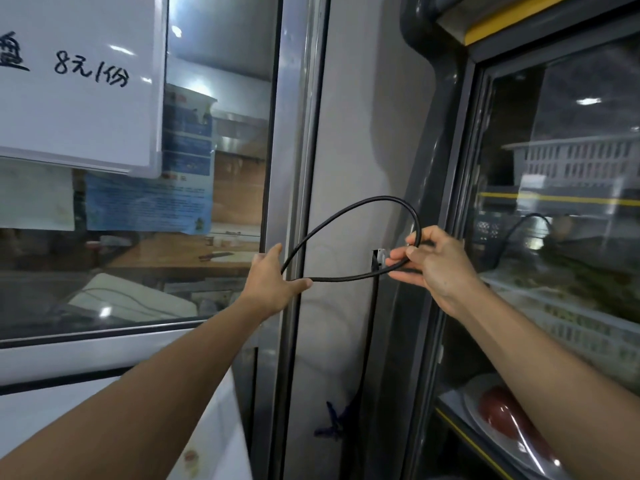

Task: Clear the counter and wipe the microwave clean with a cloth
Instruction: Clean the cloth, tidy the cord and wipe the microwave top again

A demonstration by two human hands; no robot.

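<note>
Both hands [440,265] on a thin black cable [367,206], looped.

**Small food shop / canteen kitchen**

Whiteboard [79,77] at upper left w/ handwritten price, "8元/份", so food sold by the portion. Behind it a glass window [221,168] w/ blue printed notices [149,206] stuck on, looking into a prep area: wooden counter [180,254] w/ a knife [214,256] on it. At right, a glass-door display fridge [554,237] w/ yellow trim, holding plastic crates [571,161], greens, and a wrapped tray of red meat [509,417] at bottom.
</note>
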